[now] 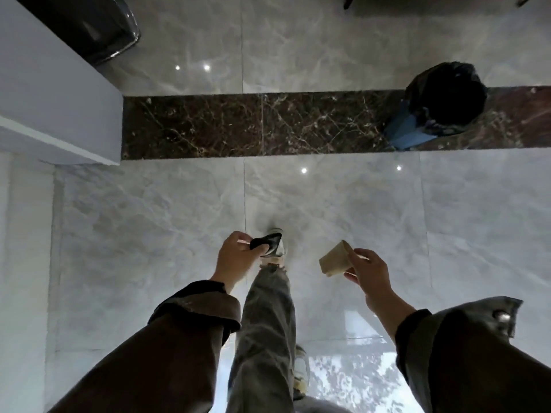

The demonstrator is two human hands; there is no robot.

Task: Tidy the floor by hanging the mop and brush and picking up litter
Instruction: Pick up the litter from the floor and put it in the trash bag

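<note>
Hands [235, 257] [369, 271] gripping left-pointing cup [335, 259]

Pale grey marble floor [149, 219], veined white, is crossed by a dark brown strip [253, 123] with cream veins. The bin [408, 129] is blue under a black liner [447, 93]. Brown sleeves [179, 338], faded grey jeans [268, 323], a white shoe [280, 248] (black trim). One scrap [262, 242] is black, the other [335, 259] tan.
</note>
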